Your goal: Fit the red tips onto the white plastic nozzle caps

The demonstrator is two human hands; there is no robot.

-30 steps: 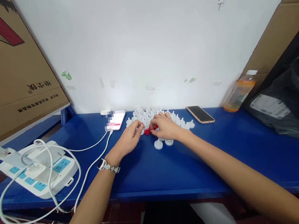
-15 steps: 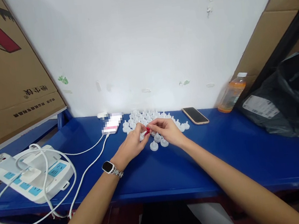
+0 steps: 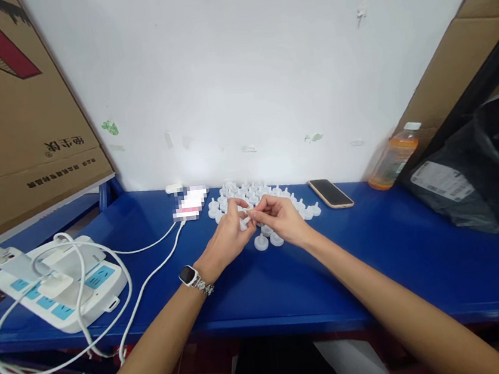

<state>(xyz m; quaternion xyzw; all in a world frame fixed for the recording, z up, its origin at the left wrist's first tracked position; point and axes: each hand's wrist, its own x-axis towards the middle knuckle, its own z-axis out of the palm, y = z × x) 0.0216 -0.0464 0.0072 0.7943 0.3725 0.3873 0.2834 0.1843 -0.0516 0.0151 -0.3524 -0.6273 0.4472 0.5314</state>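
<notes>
We face a blue table [image 3: 253, 294] set against a scuffed white wall [image 3: 237, 80], with a cardboard box [image 3: 13, 130] at the left. A power strip [image 3: 96, 309] trailing white cables [image 3: 147, 282] sits on the left part of the tabletop; at the right stand an orange-filled bottle [image 3: 393, 161] and a dark plastic bag [image 3: 484, 190].

In the middle, between a lit phone [image 3: 192, 202] and a dark-screened phone [image 3: 331, 194], we see many white pieces [image 3: 261, 243], translucent, each a round base with a thin upright stem. They crowd together near the wall.

Our left hand [image 3: 228, 234] holds a white piece [image 3: 244, 223] between thumb and fingers, just above the near side of the cluster. Our right hand [image 3: 282, 219] narrows to a tight pinch beside it; we cannot tell what, if anything, lies between those fingertips.
</notes>
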